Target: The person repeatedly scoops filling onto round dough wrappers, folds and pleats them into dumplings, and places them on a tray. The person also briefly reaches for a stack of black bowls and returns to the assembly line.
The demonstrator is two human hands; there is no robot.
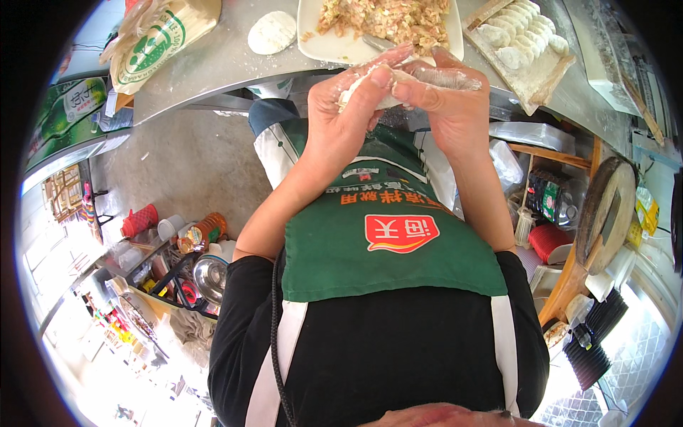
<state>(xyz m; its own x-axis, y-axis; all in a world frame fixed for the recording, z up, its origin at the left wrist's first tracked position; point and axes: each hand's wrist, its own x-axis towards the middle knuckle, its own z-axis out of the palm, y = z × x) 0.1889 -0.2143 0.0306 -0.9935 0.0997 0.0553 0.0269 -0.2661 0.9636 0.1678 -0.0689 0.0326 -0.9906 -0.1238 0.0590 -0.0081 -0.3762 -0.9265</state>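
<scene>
My left hand (341,115) and my right hand (456,104) meet in front of me, just over the near edge of the steel table (213,69). Between their thumbs and fingers they pinch a floured dough dumpling (387,99), much of it covered by the fingers. Flour whitens both hands. Just beyond them lies a white tray (325,48) of chopped filling (389,21), with a metal utensil (378,42) resting in it. Left of the tray sit floured round dough wrappers (272,33). To the right, rows of shaped dumplings (520,32) rest on a floured wooden board (533,80).
A printed plastic bag (155,48) lies on the table's left. Under the table at right is a wooden-framed shelf (549,155) with containers, beside a round wooden board (603,213) standing on edge. Bottles and a metal bowl (211,277) crowd the left behind me.
</scene>
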